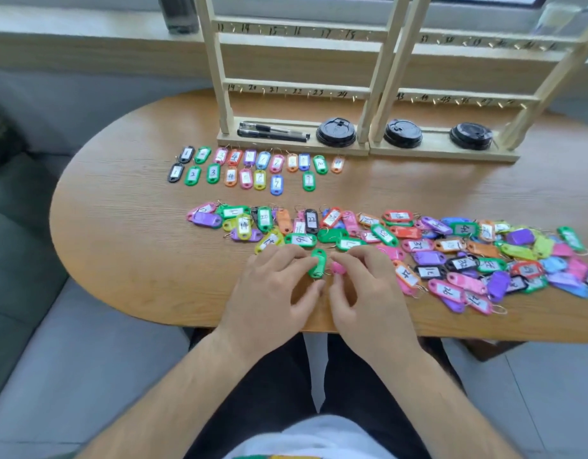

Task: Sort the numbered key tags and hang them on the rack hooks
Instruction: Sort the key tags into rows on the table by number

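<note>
Here, the left hand [272, 286] pinches a green tag [317, 262] while the right hand [368, 289] pinches a pink tag [338, 268].

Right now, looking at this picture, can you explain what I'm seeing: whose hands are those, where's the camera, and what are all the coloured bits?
No machine here: a person wears a head camera looking down at their bare hands. The left hand pinches a green tag, the right hand a pink tag. On the wooden table lie two neat rows of low-numbered tags and, nearer, a loose pile of unsorted ones. Behind stand two racks with numbered hooks; pens and black lids rest on their bases.
</note>
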